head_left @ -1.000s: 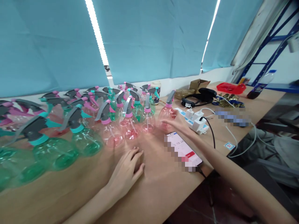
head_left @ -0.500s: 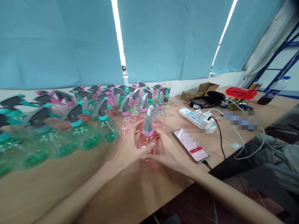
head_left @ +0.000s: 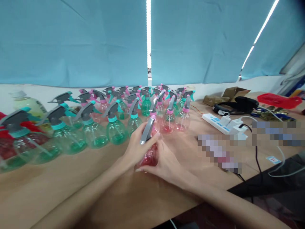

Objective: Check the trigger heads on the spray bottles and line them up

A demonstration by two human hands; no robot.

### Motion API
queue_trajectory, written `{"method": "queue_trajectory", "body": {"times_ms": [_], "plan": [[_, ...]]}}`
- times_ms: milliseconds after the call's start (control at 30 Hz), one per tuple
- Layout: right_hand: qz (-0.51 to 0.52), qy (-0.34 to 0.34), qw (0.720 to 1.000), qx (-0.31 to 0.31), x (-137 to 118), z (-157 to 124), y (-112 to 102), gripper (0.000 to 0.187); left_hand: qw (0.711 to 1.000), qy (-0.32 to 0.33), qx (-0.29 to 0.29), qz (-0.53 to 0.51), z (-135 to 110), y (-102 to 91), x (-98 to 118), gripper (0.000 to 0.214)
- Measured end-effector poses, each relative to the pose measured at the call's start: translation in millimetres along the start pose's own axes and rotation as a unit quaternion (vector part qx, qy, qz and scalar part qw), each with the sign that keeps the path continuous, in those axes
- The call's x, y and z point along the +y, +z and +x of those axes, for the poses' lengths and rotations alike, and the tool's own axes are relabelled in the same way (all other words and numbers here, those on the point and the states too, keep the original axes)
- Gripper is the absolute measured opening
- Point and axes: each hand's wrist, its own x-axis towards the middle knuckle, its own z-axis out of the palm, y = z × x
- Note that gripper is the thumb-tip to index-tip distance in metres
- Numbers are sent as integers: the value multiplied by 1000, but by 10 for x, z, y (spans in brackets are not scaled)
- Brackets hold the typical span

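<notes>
A pink spray bottle (head_left: 150, 156) with a grey trigger head is held between my two hands, tilted with its head towards the upper right. My left hand (head_left: 134, 148) is closed round its upper left side by the neck. From the right, my right hand (head_left: 169, 160) grips the body, its thumb reaching across near the base. Just behind stand more pink spray bottles (head_left: 167, 127). A row of green spray bottles (head_left: 116, 132) with turquoise collars runs to the left.
On the right lie a white power strip (head_left: 215, 123), a blurred-out phone (head_left: 218, 152), black headphones (head_left: 245, 105) and loose cables. Cardboard boxes (head_left: 234, 94) and a red object (head_left: 280, 100) stand further back. A bottle of pale liquid (head_left: 26, 105) is at far left.
The view has turned left, so the things on the table appear further right. The pink spray bottle in my hands has gone from nearly upright to tilted.
</notes>
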Motion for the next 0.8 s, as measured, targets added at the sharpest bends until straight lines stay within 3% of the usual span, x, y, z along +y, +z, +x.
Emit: {"method": "queue_trajectory", "body": {"times_ms": [100, 167, 300, 433, 600, 800], "plan": [[4, 38, 999, 32, -29, 13, 8, 98, 1000, 3, -5, -19, 10, -33, 10, 24], [15, 27, 1000, 5, -10, 12, -49, 91, 999, 1, -8, -35, 6, -44, 1, 22], [55, -37, 994, -83, 216, -26, -244, 58, 1000, 5, -11, -27, -7, -54, -30, 23], [12, -29, 995, -96, 611, -65, -360, 31, 999, 4, -22, -35, -1, -54, -63, 27], [-53, -71, 992, -92, 895, -11, -330, 25, 998, -1, -28, -54, 3, -47, -86, 20], [-77, -119, 984, -110, 811, 152, -217, 30, 999, 32, -16, -26, 13, -60, -25, 9]]}}
